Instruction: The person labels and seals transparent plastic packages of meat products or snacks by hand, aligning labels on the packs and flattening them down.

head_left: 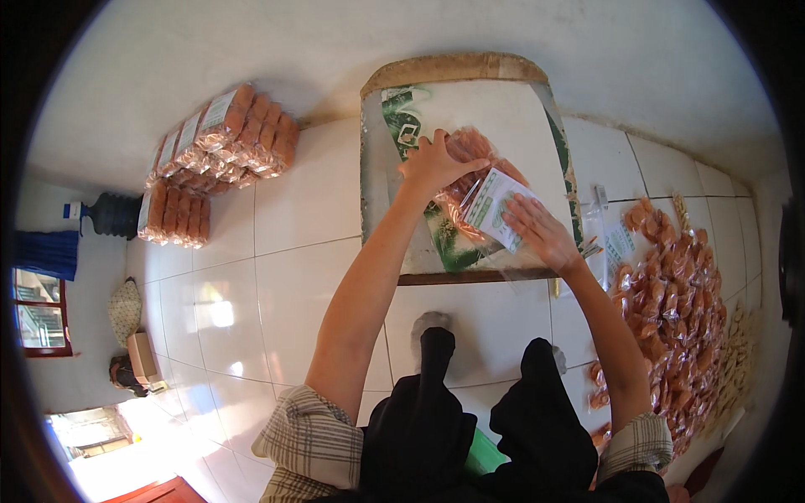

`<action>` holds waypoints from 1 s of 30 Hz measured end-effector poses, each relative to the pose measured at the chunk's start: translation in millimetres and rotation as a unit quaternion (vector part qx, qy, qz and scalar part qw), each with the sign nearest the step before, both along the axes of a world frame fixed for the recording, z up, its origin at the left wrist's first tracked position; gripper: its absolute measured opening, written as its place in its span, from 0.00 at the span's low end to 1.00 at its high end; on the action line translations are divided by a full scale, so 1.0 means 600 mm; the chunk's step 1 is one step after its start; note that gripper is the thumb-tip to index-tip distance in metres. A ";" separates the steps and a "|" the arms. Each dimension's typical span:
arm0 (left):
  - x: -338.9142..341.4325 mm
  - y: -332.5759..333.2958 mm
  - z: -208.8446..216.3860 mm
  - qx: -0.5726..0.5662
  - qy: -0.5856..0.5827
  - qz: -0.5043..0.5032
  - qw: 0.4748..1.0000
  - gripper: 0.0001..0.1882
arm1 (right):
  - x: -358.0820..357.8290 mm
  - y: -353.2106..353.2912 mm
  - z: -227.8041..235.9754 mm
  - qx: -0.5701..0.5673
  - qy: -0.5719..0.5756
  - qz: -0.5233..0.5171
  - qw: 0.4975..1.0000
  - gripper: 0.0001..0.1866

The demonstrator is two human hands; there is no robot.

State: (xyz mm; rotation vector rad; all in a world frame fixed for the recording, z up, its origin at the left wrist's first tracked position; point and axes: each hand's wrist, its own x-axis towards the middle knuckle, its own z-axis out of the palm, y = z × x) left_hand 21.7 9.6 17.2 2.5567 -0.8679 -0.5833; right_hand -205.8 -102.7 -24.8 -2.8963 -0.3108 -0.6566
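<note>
A clear plastic bag of orange-brown food pieces (471,144) lies tilted on a low table (507,105) in front of me. Across its near right part is a white and green printed label (493,205). My left hand (438,166) spans the bag's left side, fingers spread and thumb reaching over the top. My right hand (539,230) lies with outstretched fingers flat against the label. Loose clear plastic shows below the right hand, near the table's front edge. The bag's underside is hidden.
Filled bags (220,138) are stacked against the wall at the far left, beside a large water bottle (116,216). Right of the table, a wide heap of small wrapped brown packets (671,293) covers the tiled floor, with labels (620,243) nearby.
</note>
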 end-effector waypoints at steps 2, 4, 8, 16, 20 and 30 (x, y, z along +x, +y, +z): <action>0.000 0.000 -0.001 0.006 0.002 0.002 1.000 0.56 | 0.004 0.006 0.004 0.000 -0.004 -0.009 1.000 0.25; 0.000 -0.003 -0.001 0.014 0.006 0.002 1.000 0.56 | 0.007 0.011 0.006 0.012 -0.007 -0.019 1.000 0.25; 0.003 -0.005 -0.009 0.007 -0.014 -0.012 1.000 0.58 | 0.009 0.019 0.012 0.027 -0.008 -0.037 0.999 0.25; 0.043 0.023 -0.048 -0.159 0.024 -0.148 0.976 0.57 | 0.009 0.033 0.005 0.113 0.007 -0.100 0.989 0.27; 0.053 0.029 -0.052 -0.178 0.044 -0.185 0.965 0.55 | 0.007 0.037 0.013 0.110 0.030 -0.101 0.988 0.27; 0.049 0.030 -0.066 -0.169 0.057 -0.187 0.966 0.54 | 0.035 0.054 0.014 0.039 0.004 -0.132 0.991 0.30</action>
